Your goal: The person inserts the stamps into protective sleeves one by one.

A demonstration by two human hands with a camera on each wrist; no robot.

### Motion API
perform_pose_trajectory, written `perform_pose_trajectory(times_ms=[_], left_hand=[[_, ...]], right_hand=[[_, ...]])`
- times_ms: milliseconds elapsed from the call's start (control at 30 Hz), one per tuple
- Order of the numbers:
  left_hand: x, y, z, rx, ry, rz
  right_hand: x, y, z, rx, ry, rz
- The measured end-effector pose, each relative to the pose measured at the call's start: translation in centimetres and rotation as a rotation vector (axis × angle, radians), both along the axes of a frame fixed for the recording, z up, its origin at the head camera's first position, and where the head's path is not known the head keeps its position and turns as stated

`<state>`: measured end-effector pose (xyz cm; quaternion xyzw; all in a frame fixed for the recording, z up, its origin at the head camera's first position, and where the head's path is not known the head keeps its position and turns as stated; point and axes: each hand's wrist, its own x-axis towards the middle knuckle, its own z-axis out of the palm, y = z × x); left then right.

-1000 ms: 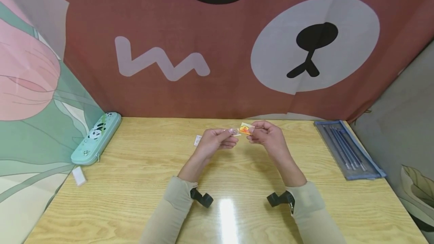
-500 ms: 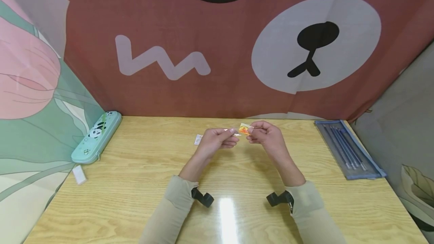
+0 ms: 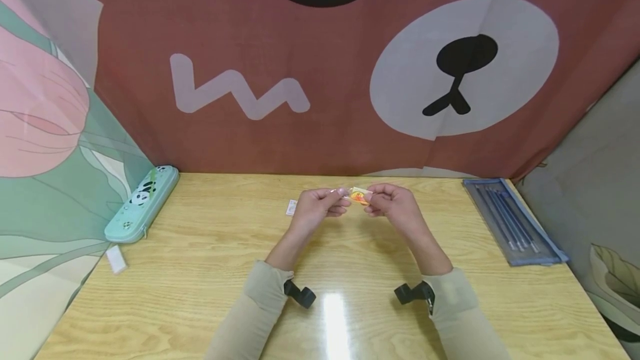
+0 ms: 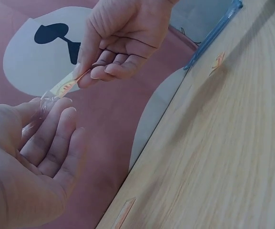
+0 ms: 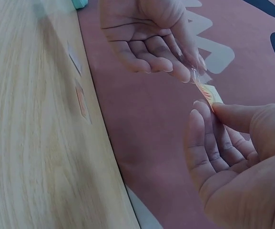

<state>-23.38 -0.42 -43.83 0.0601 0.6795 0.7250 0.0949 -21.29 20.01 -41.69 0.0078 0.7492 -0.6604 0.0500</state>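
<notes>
Above the far part of the wooden table, both hands meet at a small piece. My left hand [image 3: 316, 205] pinches a thin clear plastic film [image 4: 47, 102] between thumb and fingers. From the other side, my right hand [image 3: 397, 203] pinches a small yellow and orange printed card or packet [image 3: 359, 196] by its right end. In the right wrist view the clear film [image 5: 196, 75] runs up to the end of the printed piece [image 5: 208, 93], close to the left fingertips. The remaining fingers of both hands curl loosely below.
A turquoise panda pencil case [image 3: 142, 204] lies at the left edge, a small white block [image 3: 116, 260] beside it. At the right lies a blue zip pouch [image 3: 515, 221] with several pencils. A small white printed slip [image 3: 291, 207] sits behind the left hand. A red curtain [image 3: 240, 149] hangs at the back.
The right hand has dipped slightly and come a little closer to the left. The yellow printed piece has shifted down and now sits nearer the left fingertips.
</notes>
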Motion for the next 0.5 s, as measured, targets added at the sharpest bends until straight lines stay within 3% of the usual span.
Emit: perform_pose_trajectory(times_ms=[500], left_hand=[[0.14,0.21,0.1,-0.035,0.028,-0.003]], right_hand=[[0.01,0.37,-0.02,0.071,-0.02,0.071]])
